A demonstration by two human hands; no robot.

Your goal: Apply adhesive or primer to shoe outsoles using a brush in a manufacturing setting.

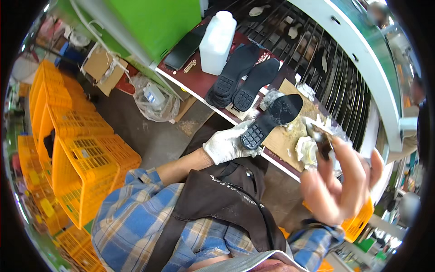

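My left hand (223, 145), in a white glove, is closed on the heel end of a black shoe sole (272, 119), its blocky tread facing up and its far end tilted toward the right. My bare right hand (337, 188) is raised at the right, apart from the sole. Its thumb and fingers pinch a small dark, brownish object (323, 146), too blurred to name. Beyond the left hand, more black soles (258, 78) lie on the dark red tabletop (192, 78). A brown cardboard sheet (282, 144) lies under the held sole, with crumpled white material (306, 151) on it.
A white plastic jug (218, 43) stands behind the soles. Past the tabletop runs a conveyor of dark metal bars (312, 59) carrying a few small pieces, beside a green machine (149, 27). Orange plastic crates (81, 181) stand at the left, near a clear plastic bag (156, 102).
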